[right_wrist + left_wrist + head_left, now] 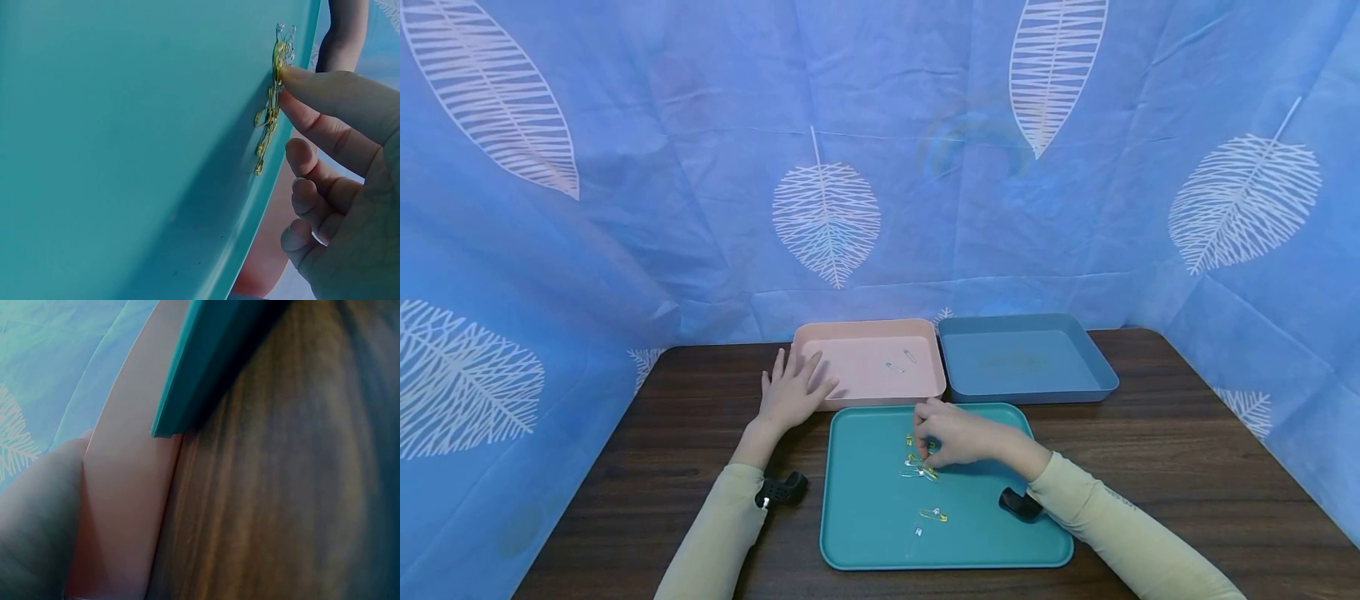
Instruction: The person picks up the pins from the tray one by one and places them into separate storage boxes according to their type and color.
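Bent over the teal tray (865, 508), my right hand (958, 435) has thumb and index fingertip closed at a cluster of gold and silver safety pins (919, 472). In the right wrist view they pinch at a gold safety pin (279, 61) among silver ones, the other fingers loosely curled. Nearer the tray's front lie a gold safety pin (934, 515) and a silver safety pin (916, 535). With fingers spread, my left hand (788, 400) rests at the left front corner of the pink tray (850, 358). That tray holds two silver safety pins (895, 367).
An unfilled-looking blue tray (1030, 358) stands right of the pink one, at the back of the dark wood table (1150, 467). The teal tray's far rim comes up against the pink tray's front. Behind the table hangs a blue leaf-patterned cloth (910, 233).
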`<action>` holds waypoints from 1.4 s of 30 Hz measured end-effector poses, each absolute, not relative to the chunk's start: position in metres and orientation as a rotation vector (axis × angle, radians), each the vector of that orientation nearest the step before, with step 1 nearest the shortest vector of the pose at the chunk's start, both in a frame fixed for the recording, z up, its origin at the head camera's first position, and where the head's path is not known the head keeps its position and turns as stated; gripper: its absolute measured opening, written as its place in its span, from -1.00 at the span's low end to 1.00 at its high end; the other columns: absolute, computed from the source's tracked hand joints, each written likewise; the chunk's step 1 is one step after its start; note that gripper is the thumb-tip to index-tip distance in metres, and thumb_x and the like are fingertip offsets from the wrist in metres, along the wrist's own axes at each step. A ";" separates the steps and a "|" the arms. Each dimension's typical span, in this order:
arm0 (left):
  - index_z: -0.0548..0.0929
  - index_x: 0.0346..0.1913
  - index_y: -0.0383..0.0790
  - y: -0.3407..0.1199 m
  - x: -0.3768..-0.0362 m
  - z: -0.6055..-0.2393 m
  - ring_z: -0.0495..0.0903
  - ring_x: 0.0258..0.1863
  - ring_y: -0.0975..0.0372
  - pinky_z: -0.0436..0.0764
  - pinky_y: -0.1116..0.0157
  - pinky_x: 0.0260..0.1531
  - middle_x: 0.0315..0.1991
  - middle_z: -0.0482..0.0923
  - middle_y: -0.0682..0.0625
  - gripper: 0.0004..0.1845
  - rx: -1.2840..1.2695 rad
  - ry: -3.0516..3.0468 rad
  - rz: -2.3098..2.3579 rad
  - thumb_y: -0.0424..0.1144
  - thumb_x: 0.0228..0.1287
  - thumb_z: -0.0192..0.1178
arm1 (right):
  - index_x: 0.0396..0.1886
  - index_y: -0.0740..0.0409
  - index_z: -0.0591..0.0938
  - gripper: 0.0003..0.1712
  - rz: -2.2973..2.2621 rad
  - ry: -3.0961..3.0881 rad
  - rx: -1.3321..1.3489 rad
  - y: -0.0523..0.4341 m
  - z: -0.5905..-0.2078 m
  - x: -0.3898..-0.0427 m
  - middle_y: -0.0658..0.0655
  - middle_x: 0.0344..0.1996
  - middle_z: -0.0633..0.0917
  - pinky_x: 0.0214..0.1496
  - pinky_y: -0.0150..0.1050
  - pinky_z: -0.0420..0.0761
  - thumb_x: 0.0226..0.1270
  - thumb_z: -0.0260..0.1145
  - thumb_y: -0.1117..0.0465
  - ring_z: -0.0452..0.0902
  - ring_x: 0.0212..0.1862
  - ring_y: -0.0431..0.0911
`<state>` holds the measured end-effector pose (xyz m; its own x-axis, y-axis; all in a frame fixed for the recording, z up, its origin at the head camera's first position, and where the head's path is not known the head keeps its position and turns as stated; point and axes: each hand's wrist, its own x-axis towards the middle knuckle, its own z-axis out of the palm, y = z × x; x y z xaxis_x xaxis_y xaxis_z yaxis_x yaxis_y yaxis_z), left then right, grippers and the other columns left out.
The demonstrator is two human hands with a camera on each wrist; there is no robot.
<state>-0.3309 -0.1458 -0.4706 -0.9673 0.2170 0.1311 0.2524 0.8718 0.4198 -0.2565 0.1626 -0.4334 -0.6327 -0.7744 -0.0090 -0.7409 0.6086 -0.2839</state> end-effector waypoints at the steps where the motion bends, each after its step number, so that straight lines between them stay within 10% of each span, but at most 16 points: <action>1: 0.13 0.53 0.10 -0.146 -0.331 -0.471 -0.28 0.56 -0.18 -0.16 -0.43 0.32 0.59 -0.20 -0.20 -0.20 -0.372 -2.962 -0.678 0.36 0.34 -0.07 | -0.59 -0.17 0.63 -0.80 -0.383 2.697 -1.274 0.162 -0.433 -0.257 -0.16 -0.34 0.42 -0.12 -0.33 0.35 0.13 0.49 0.13 0.23 -0.21 -0.25; 42: 0.11 0.54 0.11 -0.146 -0.332 -0.471 -0.30 0.56 -0.17 -0.16 -0.43 0.32 0.58 -0.17 -0.20 -0.19 -0.363 -2.975 -0.676 0.38 0.33 -0.08 | -0.62 -0.12 0.56 -0.75 -0.435 2.805 -1.367 0.160 -0.421 -0.269 -0.05 -0.35 0.45 -0.20 -0.34 0.26 0.09 0.40 0.28 0.17 -0.28 -0.20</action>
